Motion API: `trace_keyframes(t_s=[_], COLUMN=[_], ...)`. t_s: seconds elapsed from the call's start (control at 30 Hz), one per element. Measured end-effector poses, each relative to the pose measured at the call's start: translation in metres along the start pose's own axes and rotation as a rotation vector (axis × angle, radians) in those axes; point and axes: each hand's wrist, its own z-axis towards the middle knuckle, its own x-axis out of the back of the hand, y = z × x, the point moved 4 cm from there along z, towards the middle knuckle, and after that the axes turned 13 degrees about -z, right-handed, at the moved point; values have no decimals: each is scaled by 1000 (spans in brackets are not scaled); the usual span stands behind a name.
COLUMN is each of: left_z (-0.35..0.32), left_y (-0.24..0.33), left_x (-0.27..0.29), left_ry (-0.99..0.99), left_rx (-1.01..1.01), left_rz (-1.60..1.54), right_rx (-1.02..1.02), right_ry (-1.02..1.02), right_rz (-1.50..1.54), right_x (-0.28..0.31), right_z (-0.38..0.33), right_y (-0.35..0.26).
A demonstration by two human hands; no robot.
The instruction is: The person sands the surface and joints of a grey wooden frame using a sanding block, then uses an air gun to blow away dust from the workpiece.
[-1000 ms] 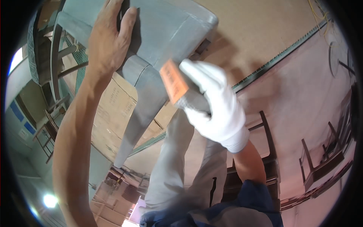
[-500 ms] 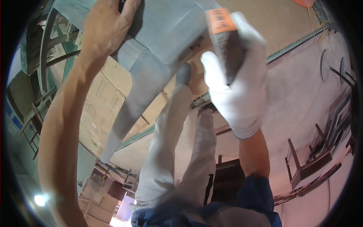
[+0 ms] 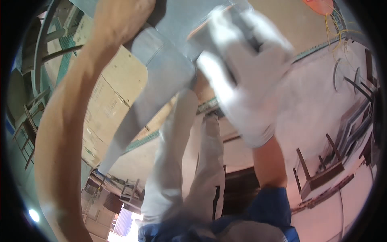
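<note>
Left hand [image 3: 125, 18]: bare, pressed flat on the grey-painted chair [image 3: 169, 68] near the picture's top edge; fingers run out of view, so whether they curl round it I cannot tell.
Chair: held up overhead-like, its leg [image 3: 133, 125] slanting down to the lower left, free of the cardboard sheets [image 3: 109, 101] behind.
Right hand [image 3: 246, 76]: white-gloved, blurred, clamped on a dark sanding block [image 3: 231, 38] with an orange edge, against the chair's right edge.
Open room: pale floor [image 3: 314, 105] at right, dark wooden frames [image 3: 318, 173] well apart.
</note>
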Motion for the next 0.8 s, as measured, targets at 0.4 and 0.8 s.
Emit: trace_keyframes(t_s=[0.4,0.8], left_z=[-8,1], left_y=[-14,-1], left_x=[-13,-10], left_ry=[108,70], left_rx=[-111,-58], left_rz=[-61,-105], right_rx=[10,-155], right_ry=[-192,-196], right_rz=[-23,-149], right_x=[26,-4], right_z=[-20,-15], right_y=[-50,-72])
